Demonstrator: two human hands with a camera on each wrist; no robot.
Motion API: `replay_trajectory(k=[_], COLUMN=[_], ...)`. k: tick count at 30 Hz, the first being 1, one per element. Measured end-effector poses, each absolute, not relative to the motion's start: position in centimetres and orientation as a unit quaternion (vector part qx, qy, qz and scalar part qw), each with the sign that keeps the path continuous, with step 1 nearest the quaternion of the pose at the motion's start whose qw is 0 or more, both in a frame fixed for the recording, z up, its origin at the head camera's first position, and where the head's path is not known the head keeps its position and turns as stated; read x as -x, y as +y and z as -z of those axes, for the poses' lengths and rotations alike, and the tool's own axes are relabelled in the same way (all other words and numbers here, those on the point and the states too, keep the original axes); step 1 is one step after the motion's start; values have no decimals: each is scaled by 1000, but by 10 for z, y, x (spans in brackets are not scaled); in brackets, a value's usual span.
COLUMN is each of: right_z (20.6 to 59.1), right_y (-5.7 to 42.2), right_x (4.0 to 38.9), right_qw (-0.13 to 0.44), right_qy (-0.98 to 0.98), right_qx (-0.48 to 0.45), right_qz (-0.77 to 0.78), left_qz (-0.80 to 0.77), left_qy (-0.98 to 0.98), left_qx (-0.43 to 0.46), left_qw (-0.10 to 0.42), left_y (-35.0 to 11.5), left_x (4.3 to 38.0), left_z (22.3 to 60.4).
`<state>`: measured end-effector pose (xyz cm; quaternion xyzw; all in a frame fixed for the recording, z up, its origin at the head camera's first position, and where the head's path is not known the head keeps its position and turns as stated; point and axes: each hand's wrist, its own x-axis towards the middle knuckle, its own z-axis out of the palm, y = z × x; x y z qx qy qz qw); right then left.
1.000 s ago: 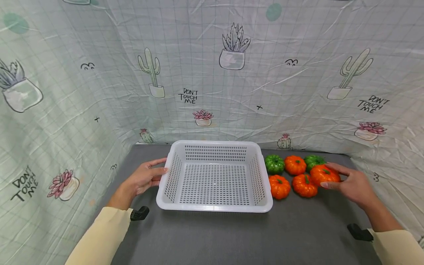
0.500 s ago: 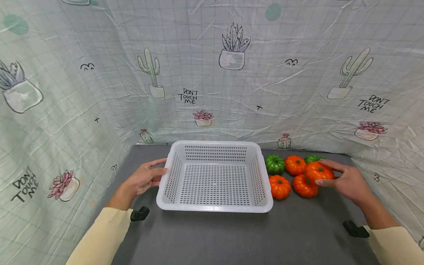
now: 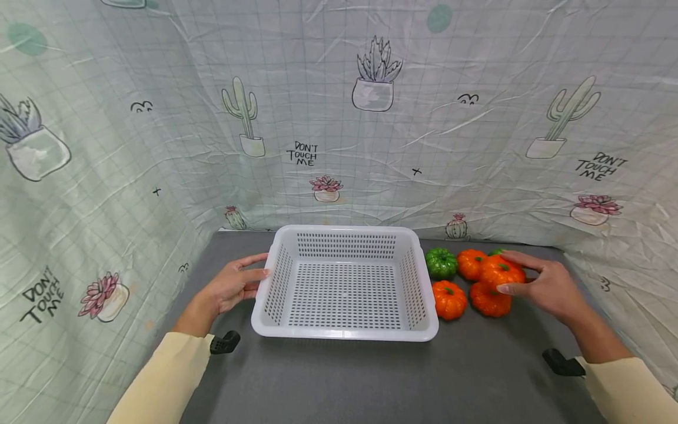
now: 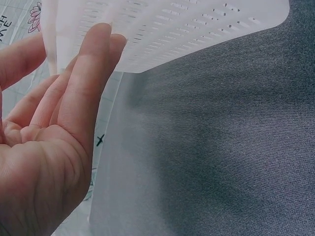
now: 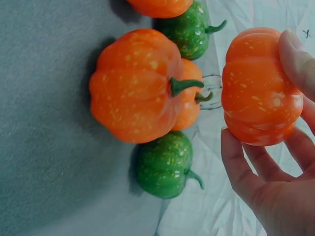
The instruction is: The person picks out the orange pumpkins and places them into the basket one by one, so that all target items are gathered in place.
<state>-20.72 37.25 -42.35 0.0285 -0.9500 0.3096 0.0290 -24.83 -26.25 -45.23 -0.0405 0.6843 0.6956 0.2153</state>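
Note:
My left hand point(image 3: 233, 284) holds the left rim of a white perforated plastic basket point(image 3: 344, 334). In the left wrist view its fingers point(image 4: 84, 81) lie against the outer wall, the thumb by the rim. My right hand point(image 3: 552, 287) grips a small orange pumpkin point(image 3: 497, 273) between thumb and fingers, raised above the others. Seen from the right wrist, this speckled pumpkin point(image 5: 261, 91) is away from the grey surface. Below it in the head view stands another orange pumpkin point(image 3: 489, 301), partly covered. Nothing lies inside the basket.
Close to the basket's right side are an orange pumpkin point(image 3: 449, 300) and a green one point(image 3: 441, 263). Behind them sit another orange pumpkin point(image 3: 469, 264) and a mostly hidden green one point(image 3: 496, 252). A printed cloth point(image 3: 339, 141) walls the grey table point(image 3: 339, 383) at back and sides.
My right hand has moved left with the orange pumpkin, which now overlaps the ones standing behind and below it. The left hand and the basket have stayed in place.

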Motion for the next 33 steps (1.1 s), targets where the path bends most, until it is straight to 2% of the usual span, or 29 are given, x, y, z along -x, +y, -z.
replay_trajectory(k=[19, 33], right_z=[420, 413], right_y=[347, 327], right_x=[212, 218], right_qw=[41, 24], right_qy=[-938, -943], right_qx=[-66, -69], right_qz=[-338, -326], left_qz=[-702, -707], left_qy=[678, 671], left_qx=[36, 33], left_qw=[217, 218], left_y=[-264, -265], left_x=[250, 250], left_z=[454, 455])
